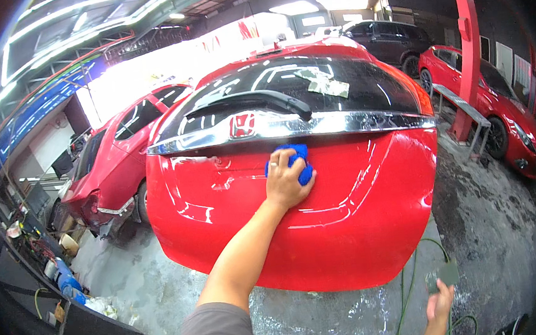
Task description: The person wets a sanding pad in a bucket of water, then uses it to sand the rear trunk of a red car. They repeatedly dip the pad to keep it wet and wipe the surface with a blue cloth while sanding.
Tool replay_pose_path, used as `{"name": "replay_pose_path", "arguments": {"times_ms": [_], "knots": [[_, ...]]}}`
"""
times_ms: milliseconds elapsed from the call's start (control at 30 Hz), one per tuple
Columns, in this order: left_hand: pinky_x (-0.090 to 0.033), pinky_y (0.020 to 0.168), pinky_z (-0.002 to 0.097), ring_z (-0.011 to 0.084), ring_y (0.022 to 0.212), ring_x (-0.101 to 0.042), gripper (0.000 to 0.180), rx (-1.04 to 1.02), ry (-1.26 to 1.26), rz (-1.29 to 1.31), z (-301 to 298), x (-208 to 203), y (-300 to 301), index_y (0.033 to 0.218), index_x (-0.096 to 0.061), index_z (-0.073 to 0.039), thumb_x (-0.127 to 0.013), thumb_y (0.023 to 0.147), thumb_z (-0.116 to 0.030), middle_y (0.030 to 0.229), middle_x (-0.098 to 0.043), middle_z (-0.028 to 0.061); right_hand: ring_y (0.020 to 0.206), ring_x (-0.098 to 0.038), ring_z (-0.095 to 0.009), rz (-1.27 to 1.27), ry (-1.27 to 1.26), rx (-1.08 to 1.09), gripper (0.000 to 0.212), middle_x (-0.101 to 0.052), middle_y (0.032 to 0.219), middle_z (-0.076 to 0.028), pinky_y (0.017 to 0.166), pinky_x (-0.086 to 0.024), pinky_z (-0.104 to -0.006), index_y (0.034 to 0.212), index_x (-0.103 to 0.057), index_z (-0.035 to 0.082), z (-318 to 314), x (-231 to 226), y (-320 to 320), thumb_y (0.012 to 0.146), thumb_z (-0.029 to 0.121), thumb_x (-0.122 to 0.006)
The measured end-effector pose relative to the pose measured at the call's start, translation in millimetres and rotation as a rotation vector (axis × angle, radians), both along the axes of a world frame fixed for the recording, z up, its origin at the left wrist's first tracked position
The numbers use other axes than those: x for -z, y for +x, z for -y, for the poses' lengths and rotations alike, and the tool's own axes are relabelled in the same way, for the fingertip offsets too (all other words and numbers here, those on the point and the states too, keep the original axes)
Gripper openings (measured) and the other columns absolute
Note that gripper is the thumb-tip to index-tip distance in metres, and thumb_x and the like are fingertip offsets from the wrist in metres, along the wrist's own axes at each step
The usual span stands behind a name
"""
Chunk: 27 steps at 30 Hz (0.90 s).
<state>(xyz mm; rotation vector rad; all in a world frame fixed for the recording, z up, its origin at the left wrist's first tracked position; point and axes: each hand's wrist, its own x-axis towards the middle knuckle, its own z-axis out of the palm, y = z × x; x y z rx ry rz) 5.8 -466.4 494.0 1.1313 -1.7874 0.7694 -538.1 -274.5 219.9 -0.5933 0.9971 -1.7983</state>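
Observation:
My left hand (287, 183) is closed round a bunched blue cloth (301, 154) and presses it against the red tailgate (325, 251). The cloth sits just below the chrome trim strip (353, 123), right of the badge (242, 125). Low on the right, away from the car, my right hand (440, 305) pinches a small flat grey-green piece (447, 274), whose kind is too blurred to make out. Glossy streaks and reflections cross the panel. On the dark rear window rest the wiper (256, 97) and a crumpled pale paper or film piece (327, 85).
To the left stands a damaged red car (110, 161). At the right are another red car (495, 99), a red post (465, 51) and a metal bench (462, 103). A green hose (408, 295) lies on the wet concrete floor (349, 315). A blue container (68, 281) is at lower left.

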Motion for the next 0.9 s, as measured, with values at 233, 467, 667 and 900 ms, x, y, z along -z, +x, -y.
{"name": "replay_pose_path", "arguments": {"times_ms": [233, 467, 667, 900], "knots": [[-0.051, 0.103, 0.0550, 0.0400, 0.114, -0.063, 0.041, 0.163, 0.053, 0.010, 6, 4, -90, 0.085, -0.074, -0.009, -0.090, 0.083, -0.047, 0.114, -0.069, 0.0160, 0.108, -0.065, -0.024, -0.122, 0.286, -0.072, 0.042, -0.071, 0.121, -0.006, 0.093, -0.058, -0.0399, 0.128, -0.072, 0.005, -54, -22, -27, 0.087, -0.003, -0.074], [-0.053, 0.095, 0.0550, 0.0428, 0.108, -0.061, 0.035, 0.321, 0.024, -0.337, 51, -19, -207, 0.093, -0.071, -0.006, -0.091, 0.083, -0.033, 0.114, -0.065, 0.0189, 0.112, -0.069, -0.020, 0.095, 0.110, 0.043, 0.033, -0.071, 0.124, -0.003, 0.102, -0.054, -0.0402, 0.134, -0.067, 0.011, 19, -20, -23, 0.105, 0.024, -0.074], [-0.055, 0.093, 0.0547, 0.0426, 0.108, -0.062, 0.027, 0.205, 0.078, -0.187, -16, 20, -159, 0.093, -0.072, -0.007, -0.089, 0.080, -0.023, 0.112, -0.066, 0.0184, 0.115, -0.071, -0.019, -0.082, -0.034, 0.051, 0.043, -0.073, 0.128, -0.005, 0.097, -0.055, -0.0377, 0.142, -0.065, 0.008, 75, -47, -18, 0.102, 0.012, -0.080], [-0.058, 0.089, 0.0530, 0.0420, 0.106, -0.064, 0.025, -0.107, 0.225, -0.122, -85, 34, -42, 0.094, -0.077, -0.010, -0.088, 0.078, -0.026, 0.110, -0.067, 0.0182, 0.112, -0.071, -0.019, -0.259, -0.082, -0.083, 0.038, -0.074, 0.125, -0.005, 0.102, -0.055, -0.0375, 0.138, -0.067, 0.003, 128, -88, -17, 0.101, 0.000, -0.077]]}}
